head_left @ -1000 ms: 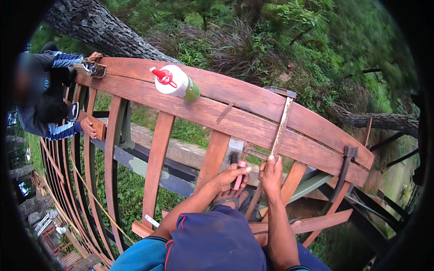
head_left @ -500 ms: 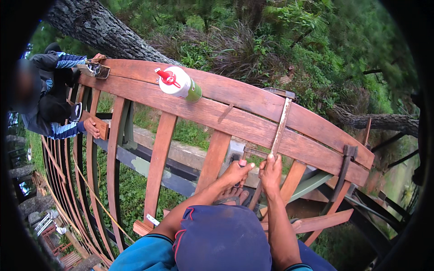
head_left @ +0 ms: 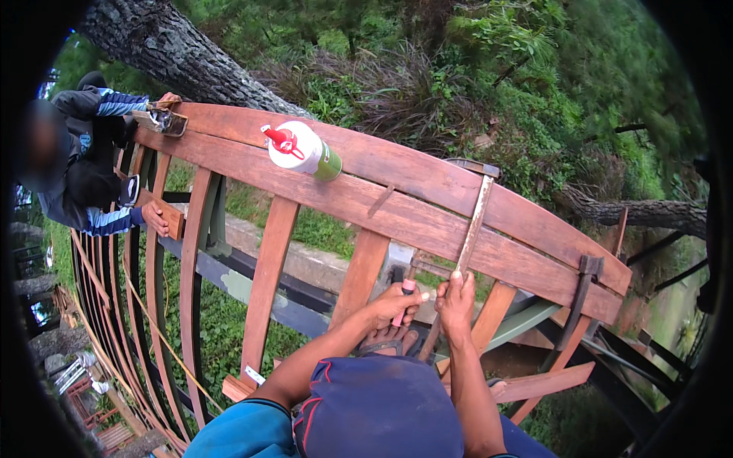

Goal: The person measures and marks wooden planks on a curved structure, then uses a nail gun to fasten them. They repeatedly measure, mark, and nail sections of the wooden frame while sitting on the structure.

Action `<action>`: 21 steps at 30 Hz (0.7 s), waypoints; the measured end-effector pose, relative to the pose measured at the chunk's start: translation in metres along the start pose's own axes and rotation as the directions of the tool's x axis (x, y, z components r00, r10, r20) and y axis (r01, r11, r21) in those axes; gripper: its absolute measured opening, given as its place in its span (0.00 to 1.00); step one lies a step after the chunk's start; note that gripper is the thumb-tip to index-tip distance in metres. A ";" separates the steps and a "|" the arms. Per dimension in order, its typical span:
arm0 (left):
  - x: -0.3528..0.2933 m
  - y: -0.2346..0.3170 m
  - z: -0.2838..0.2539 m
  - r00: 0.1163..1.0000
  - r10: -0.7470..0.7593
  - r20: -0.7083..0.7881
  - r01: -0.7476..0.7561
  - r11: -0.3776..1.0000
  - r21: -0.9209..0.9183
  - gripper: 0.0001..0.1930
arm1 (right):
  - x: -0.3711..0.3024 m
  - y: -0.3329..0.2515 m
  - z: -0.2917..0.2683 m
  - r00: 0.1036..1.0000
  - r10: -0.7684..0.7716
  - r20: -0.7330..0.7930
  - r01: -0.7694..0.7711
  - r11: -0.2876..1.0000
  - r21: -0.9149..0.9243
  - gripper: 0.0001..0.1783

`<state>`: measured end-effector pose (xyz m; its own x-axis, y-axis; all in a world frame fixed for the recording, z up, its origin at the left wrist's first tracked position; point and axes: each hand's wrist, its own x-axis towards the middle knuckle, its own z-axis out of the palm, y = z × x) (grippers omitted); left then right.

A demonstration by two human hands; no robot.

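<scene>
A long metal bar clamp (head_left: 478,210) lies across two curved reddish-brown boards, its fixed jaw hooked over the far board's outer edge. My right hand (head_left: 456,304) is closed round the clamp's bar just below the near board. To its left, my left hand (head_left: 391,307) curls its fingers at the clamp's pink handle (head_left: 405,304), which shows between thumb and fingers. The clamp's sliding arm reaches from the bar toward this handle, below the near board (head_left: 416,223). Part of the grip is hidden by the fingers.
A white and green bottle with a red cap (head_left: 301,149) stands on the boards. A second clamp (head_left: 586,294) grips their right end. At far left a co-worker's hand (head_left: 155,217) holds a wood piece. Upright slats (head_left: 271,282) run below, with a foot between them.
My left hand has shifted and turned, so more of the pink handle shows. My right hand has moved slightly down along the bar. The boards and bottle look still.
</scene>
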<state>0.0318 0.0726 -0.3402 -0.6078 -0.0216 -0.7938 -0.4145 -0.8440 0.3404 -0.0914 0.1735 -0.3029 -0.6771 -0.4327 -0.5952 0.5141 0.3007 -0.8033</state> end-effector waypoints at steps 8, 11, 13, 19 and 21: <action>0.000 0.008 -0.004 0.974 -0.158 0.161 0.168 0.985 -0.047 0.19 | 0.001 -0.002 0.000 1.000 0.022 0.018 -0.023 0.999 0.048 0.17; -0.001 -0.004 0.019 0.949 0.140 -0.282 -0.043 0.945 0.325 0.20 | 0.000 -0.001 -0.001 1.000 0.019 0.002 -0.019 1.000 -0.018 0.17; 0.001 -0.008 0.024 0.861 0.353 -0.366 -0.097 0.820 0.563 0.21 | 0.000 0.000 -0.001 1.000 0.009 0.012 -0.009 1.000 -0.003 0.17; 0.004 -0.002 -0.009 0.977 -0.039 0.207 0.080 0.977 -0.196 0.13 | 0.001 -0.003 -0.002 0.999 0.038 0.025 -0.040 0.997 0.060 0.16; 0.004 -0.001 -0.017 0.881 -0.002 0.474 0.200 0.908 -0.368 0.11 | 0.000 -0.003 -0.003 0.998 0.063 0.026 -0.064 0.997 0.050 0.16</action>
<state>0.0414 0.0645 -0.3519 -0.8554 0.2364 -0.4608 -0.2488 -0.9679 -0.0347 -0.0945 0.1750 -0.3003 -0.6296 -0.4351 -0.6437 0.5822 0.2844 -0.7617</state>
